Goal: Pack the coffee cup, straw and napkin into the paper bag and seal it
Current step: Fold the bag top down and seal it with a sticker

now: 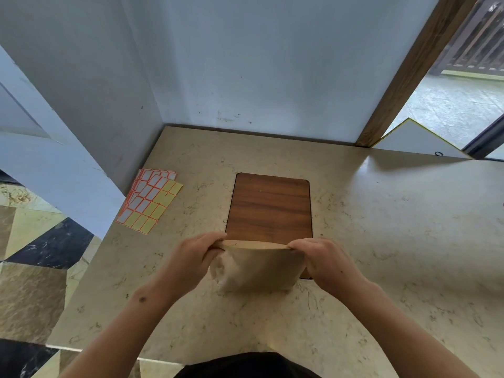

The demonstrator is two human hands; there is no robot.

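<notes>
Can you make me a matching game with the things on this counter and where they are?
Things:
1. paper bag
2. sticker sheets
3. wooden board
4. left hand

Places:
A. by the wall, left side of the counter
B. pinching the bag's top left corner
C. held at the top by both hands
D. lying flat behind the bag

Pairs: 1-C, 2-A, 3-D, 4-B

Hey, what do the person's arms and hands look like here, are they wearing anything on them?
Both forearms are bare, with no sleeves showing. The left hand and right hand wear no gloves, and no rings or watch are visible. A small dark spot marks the left forearm. Dark clothing shows at the bottom edge.
</notes>
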